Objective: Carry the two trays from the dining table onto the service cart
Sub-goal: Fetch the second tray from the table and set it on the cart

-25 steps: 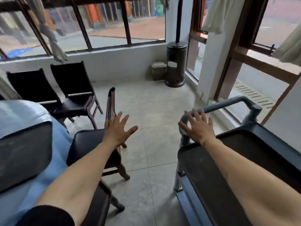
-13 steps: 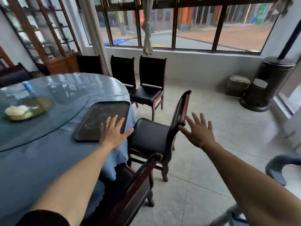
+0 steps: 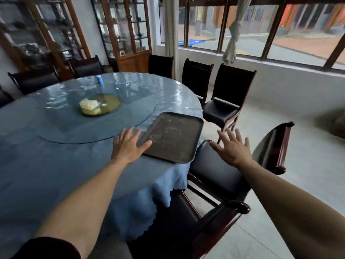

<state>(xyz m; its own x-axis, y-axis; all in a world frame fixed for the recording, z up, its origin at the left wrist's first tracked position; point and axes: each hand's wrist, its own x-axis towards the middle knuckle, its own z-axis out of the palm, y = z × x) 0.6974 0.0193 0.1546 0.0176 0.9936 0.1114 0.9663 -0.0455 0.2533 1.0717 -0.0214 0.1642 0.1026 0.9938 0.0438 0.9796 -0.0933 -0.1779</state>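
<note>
One dark rectangular tray [image 3: 173, 137] lies flat on the right edge of the round dining table [image 3: 56, 165], which is covered in a blue cloth. My left hand [image 3: 128, 144] is open with fingers spread, hovering at the tray's near left corner, its thumb over the rim. My right hand [image 3: 232, 146] is open too, held in the air to the right of the tray, above a black chair seat. Neither hand holds anything. The service cart is out of view.
A glass turntable [image 3: 97, 116] carries a yellow dish with white tissue [image 3: 99, 105] and a blue-capped bottle [image 3: 99, 81]. Dark wooden chairs [image 3: 220, 174] crowd the table's right side; two more [image 3: 227, 96] stand by the window wall. Display cabinets [image 3: 128, 34] line the back.
My view has swung left from the cart to the dining table. Both open hands have come toward the tray, the left one now at its near corner.
</note>
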